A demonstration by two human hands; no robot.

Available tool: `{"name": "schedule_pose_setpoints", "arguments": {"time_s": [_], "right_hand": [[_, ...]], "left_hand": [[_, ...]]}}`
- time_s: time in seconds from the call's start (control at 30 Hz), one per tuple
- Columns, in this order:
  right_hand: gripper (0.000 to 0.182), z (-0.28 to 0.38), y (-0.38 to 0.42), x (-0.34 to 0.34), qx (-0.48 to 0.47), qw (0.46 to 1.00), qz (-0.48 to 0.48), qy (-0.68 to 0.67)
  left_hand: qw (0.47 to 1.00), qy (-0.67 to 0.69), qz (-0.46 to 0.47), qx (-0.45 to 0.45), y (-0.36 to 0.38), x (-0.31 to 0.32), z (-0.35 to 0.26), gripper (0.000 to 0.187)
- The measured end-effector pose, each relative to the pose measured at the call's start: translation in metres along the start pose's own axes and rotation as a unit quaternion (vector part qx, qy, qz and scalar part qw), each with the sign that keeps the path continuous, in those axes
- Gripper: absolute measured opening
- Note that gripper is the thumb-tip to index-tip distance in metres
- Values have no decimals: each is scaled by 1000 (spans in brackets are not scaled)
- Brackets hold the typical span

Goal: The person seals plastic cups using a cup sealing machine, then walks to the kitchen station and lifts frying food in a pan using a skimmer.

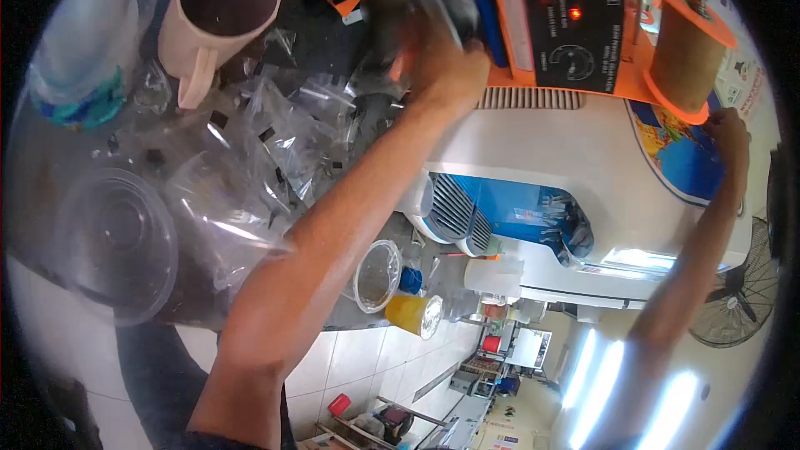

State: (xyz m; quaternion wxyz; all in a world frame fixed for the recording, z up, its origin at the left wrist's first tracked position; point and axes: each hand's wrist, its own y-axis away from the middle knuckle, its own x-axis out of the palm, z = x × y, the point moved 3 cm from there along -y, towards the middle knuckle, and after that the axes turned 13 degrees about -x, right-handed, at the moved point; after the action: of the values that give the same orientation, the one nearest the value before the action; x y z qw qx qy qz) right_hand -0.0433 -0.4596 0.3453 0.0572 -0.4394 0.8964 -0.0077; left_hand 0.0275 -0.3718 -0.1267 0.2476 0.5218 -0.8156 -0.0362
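My left hand [450, 71] reaches into an orange-framed machine with a black control panel [575, 17], a dial and two red lights. Its fingers are curled around a greyish thing, blurred by motion, whose kind I cannot make out. A brown roll on an orange spool [687, 54] is fixed to the machine's side. Close by the spool's rim is my right hand [728, 135], fingers bent; whether they grip anything there is hard to see. Below the machine sits a white dispenser-like appliance [542, 137] with a blue recess and a colourful sticker.
Clear plastic bags [225, 192] are heaped on the dark counter beside a pinkish mug [171, 42] and a round clear plastic lid [121, 242]. Further along stand a clear tub [377, 277] and a yellow container [408, 314]. A fan [737, 292] hangs at the right.
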Motion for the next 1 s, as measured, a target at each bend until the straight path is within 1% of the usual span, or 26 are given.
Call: {"name": "schedule_pose_setpoints", "arguments": {"time_s": [0.07,0.13,0.2,0.23,0.27,0.3,0.33,0.37,0.4,0.43,0.47,0.5,0.53,0.57,0.6,0.63,0.67,0.7,0.73,0.77,0.8,0.83,0.87,0.93,0.97,1.0], "right_hand": [[34,24,34,-10,41,994,-78,59],[37,61,73,-29,92,992,-73,42],[32,82,102,-47,146,979,-145,-18],[32,76,100,-45,161,975,-149,-31],[31,67,95,-40,177,966,-156,-105],[30,58,92,-32,194,951,-160,-179],[30,53,89,-23,211,945,-158,-194],[29,50,87,-18,246,916,-215,-234],[28,49,85,-15,280,880,-271,-271],[28,50,81,-14,298,871,-267,-285],[28,51,82,-19,319,849,-315,-281],[30,53,85,-26,336,826,-360,-275],[30,54,89,-35,349,820,-353,-285],[30,52,94,-43,378,720,-379,-441],[31,48,96,-42,396,594,-397,-577],[23,50,97,-31,417,542,-438,-584],[23,48,95,-26,429,535,-434,-584],[22,50,94,-23,455,476,-463,-593],[25,54,92,-21,482,412,-490,-598],[25,55,87,-25,497,402,-483,-598],[29,54,84,-29,506,335,-498,-619],[35,54,83,-27,513,270,-510,-636],[35,57,84,-20,529,265,-499,-633],[43,64,82,-12,527,271,-529,-607],[47,72,87,-13,542,251,-532,-600],[48,94,102,-14,589,402,-471,-519]], "left_hand": [[988,-16,98,-119,3,-12,-14,44],[993,-27,64,-91,-15,15,12,42],[991,-86,79,-67,-29,18,16,45],[979,-142,121,-80,-24,5,2,45],[962,-199,164,-87,-19,-10,-13,46],[931,-275,215,-107,0,-30,-41,42],[937,-275,204,-71,26,-51,-68,36],[941,-275,194,-33,47,-66,-101,32],[936,-295,191,-17,62,-74,-153,32],[953,-254,156,47,82,-81,-211,29],[964,-208,123,110,97,-84,-250,25],[941,-207,50,263,91,-77,-275,24],[891,-198,-19,407,73,-64,-300,24],[854,-169,4,491,51,-48,-323,27],[810,-135,29,570,33,-33,-343,29],[804,-142,39,576,17,-20,-353,29],[782,-159,142,586,5,-4,-357,34],[752,-177,244,586,-2,9,-355,38],[743,-188,254,589,-8,17,-348,38],[750,-205,283,562,-14,24,-336,43],[756,-222,312,530,-12,29,-330,49],[788,-156,341,489,-11,32,-323,54],[782,-168,355,483,-17,38,-314,54],[785,-114,323,516,-42,41,-303,52],[796,-71,328,504,-44,45,-298,51],[787,-79,343,507,-43,46,-298,51]]}}
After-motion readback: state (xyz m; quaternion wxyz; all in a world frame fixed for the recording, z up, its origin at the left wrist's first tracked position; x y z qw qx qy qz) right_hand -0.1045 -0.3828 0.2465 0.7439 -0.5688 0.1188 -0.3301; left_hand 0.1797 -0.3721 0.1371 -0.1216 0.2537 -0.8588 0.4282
